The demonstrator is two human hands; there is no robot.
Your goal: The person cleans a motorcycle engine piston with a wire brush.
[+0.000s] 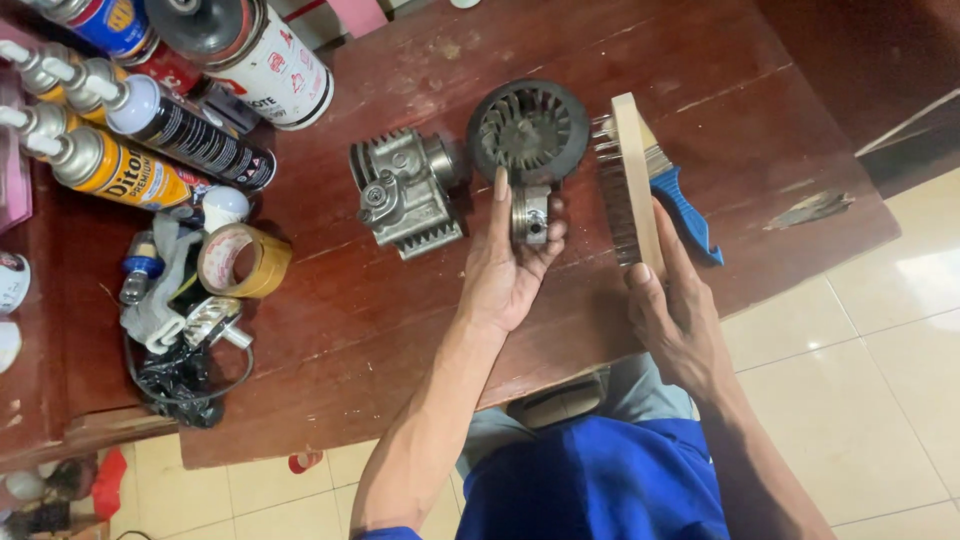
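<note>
Two hands worked near the table's (700, 130) front edge.
The left hand (505, 270) was closed around one small metal piston (529, 214); the right hand (675, 310) gripped one wooden wire brush (630, 180). One cylinder block (405, 190) and one black fan wheel (528, 130) lay just behind, perhaps touching. Bare wood stayed open right of the brush.

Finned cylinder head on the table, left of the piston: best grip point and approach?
Probably grip the finned cylinder head across its two long finned flanks, coming from above. It lies flat on the wooden table, ribs giving purchase. Avoid its right end, which crowds the black fan wheel and left hand.
</note>
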